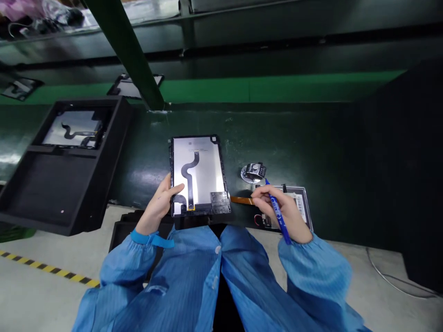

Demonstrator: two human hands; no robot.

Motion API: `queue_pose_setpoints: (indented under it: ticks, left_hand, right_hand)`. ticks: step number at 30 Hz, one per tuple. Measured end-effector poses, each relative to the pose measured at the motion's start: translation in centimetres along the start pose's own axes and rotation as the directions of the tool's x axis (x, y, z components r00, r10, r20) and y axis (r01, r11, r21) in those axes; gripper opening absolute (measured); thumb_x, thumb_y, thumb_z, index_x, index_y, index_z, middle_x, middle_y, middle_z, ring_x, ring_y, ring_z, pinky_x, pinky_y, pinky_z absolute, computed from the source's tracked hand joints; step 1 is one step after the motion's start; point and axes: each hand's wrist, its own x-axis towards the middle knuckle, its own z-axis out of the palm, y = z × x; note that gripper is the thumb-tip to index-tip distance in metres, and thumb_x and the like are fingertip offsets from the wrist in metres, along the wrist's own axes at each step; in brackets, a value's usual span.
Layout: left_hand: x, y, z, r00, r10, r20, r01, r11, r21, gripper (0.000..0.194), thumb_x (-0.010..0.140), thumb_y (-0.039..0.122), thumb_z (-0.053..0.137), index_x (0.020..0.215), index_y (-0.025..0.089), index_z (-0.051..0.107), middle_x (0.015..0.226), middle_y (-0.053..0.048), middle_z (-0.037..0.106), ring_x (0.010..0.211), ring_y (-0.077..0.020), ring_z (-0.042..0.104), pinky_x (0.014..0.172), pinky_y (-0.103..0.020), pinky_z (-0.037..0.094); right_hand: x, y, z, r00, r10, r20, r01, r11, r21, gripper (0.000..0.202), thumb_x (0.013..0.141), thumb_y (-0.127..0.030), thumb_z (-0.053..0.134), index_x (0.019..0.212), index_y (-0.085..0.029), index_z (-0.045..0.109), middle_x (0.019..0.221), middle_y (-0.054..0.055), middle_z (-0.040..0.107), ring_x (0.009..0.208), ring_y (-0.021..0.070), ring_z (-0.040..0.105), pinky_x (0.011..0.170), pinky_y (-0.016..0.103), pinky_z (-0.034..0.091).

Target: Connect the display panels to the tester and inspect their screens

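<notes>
My left hand [160, 203] grips the lower left edge of a tablet-sized screen panel [207, 170], its thumb on the silver back near a black wavy ribbon cable [187, 173]. In my right hand [284, 212] is a blue pen [278, 215], slanting across the fingers. An orange-brown flex strip [242, 200] runs from the panel's lower right corner to my right fingertips. Behind my right hand, partly covered by it, lies a second framed unit [302, 203] with a white label. A roll of shiny tape [254, 172] stands just above it.
At the left is a black foam tray [116, 152] holding another panel [74, 129] in its upper compartment. A green post [138, 60] rises behind the dark green bench [270, 133]. Further panels [129, 86] lie on the back ledge. A cable [387, 279] hangs at lower right.
</notes>
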Motion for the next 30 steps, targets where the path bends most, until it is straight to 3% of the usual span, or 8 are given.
queue_pose_setpoints:
  ticks: [5,10,14,17,19,22,26,30]
  left_hand:
    - [-0.3,-0.3,-0.1,0.997,-0.060,0.051,0.061,0.998,0.001,0.048,0.068,0.021,0.081,0.115,0.019,0.069,0.115,-0.008,0.075,0.110,-0.0273,0.071,0.096,-0.035,0.057]
    - [-1.1,-0.2,-0.1,0.997,0.060,0.048,-0.071,0.961,0.267,0.036,0.080,0.027,0.071,0.115,0.022,0.068,0.116,-0.006,0.074,0.109,-0.0240,0.067,0.097,-0.033,0.052]
    - [-1.4,1.6,-1.1,0.965,0.262,0.023,-0.190,0.634,0.749,0.016,0.090,0.036,0.061,0.090,0.023,0.071,0.080,-0.004,0.069,0.081,-0.0237,0.066,0.080,-0.034,0.052]
    - [-0.6,2.9,-1.3,0.862,0.505,0.053,-0.232,0.299,0.926,0.023,0.096,0.033,0.050,0.098,0.022,0.070,0.091,-0.008,0.068,0.086,-0.0269,0.064,0.087,-0.040,0.048]
    - [0.5,3.1,-0.6,0.828,0.525,0.198,-0.335,0.179,0.925,0.025,0.097,0.028,0.046,0.104,0.020,0.068,0.099,-0.011,0.067,0.092,-0.0290,0.061,0.091,-0.043,0.046]
    - [2.1,2.3,1.4,0.780,0.478,0.403,-0.504,0.101,0.858,0.023,0.097,0.025,0.047,0.105,0.017,0.066,0.105,-0.014,0.063,0.100,-0.0309,0.056,0.094,-0.046,0.045]
    - [2.6,1.0,3.5,0.760,0.405,0.508,-0.565,0.026,0.824,0.024,0.097,0.036,0.052,0.089,0.016,0.064,0.099,-0.013,0.059,0.097,-0.0304,0.053,0.089,-0.046,0.046]
    - [1.7,0.2,3.2,0.748,0.357,0.559,-0.609,0.034,0.793,0.038,0.091,0.056,0.059,0.086,0.018,0.061,0.100,-0.013,0.061,0.098,-0.0309,0.055,0.087,-0.048,0.047]
  right_hand:
    - [-0.2,0.8,0.3,0.989,0.101,-0.105,-0.056,0.929,0.365,0.028,0.087,-0.045,0.074,0.088,-0.021,0.059,0.065,-0.005,0.047,0.045,0.0049,0.030,0.043,0.020,0.025]
    - [-0.1,0.8,1.1,0.998,0.012,-0.068,0.015,0.925,0.380,0.023,0.091,-0.040,0.071,0.091,-0.021,0.058,0.067,-0.005,0.052,0.048,0.0053,0.038,0.047,0.019,0.034]
    - [0.0,-0.3,1.9,1.000,0.001,-0.023,0.006,0.960,0.279,0.029,0.091,-0.046,0.070,0.103,-0.021,0.060,0.078,-0.001,0.061,0.051,0.0073,0.047,0.048,0.022,0.043]
    - [0.0,-1.1,2.4,0.999,0.010,0.042,-0.020,0.969,0.246,0.035,0.089,-0.049,0.072,0.106,-0.020,0.061,0.083,0.001,0.064,0.054,0.0089,0.052,0.049,0.023,0.047]
    - [0.1,-1.6,2.8,0.999,-0.010,0.044,-0.001,0.973,0.231,0.035,0.089,-0.048,0.073,0.106,-0.020,0.061,0.085,0.002,0.064,0.060,0.0106,0.057,0.052,0.023,0.051]
    - [0.2,-2.3,3.6,0.998,-0.052,-0.022,0.055,0.984,0.167,0.029,0.091,-0.042,0.071,0.109,-0.021,0.063,0.090,0.004,0.066,0.072,0.0128,0.063,0.064,0.024,0.056]
    - [-0.3,-3.7,5.0,0.977,-0.108,-0.183,0.122,0.990,0.069,0.027,0.095,-0.035,0.065,0.118,-0.023,0.060,0.111,0.007,0.069,0.082,0.0157,0.067,0.075,0.030,0.059]
    - [-2.2,-5.0,6.5,0.900,-0.207,-0.384,0.207,0.977,-0.041,0.027,0.101,-0.047,0.049,0.111,-0.026,0.062,0.094,0.006,0.071,0.064,0.0172,0.064,0.058,0.033,0.054]
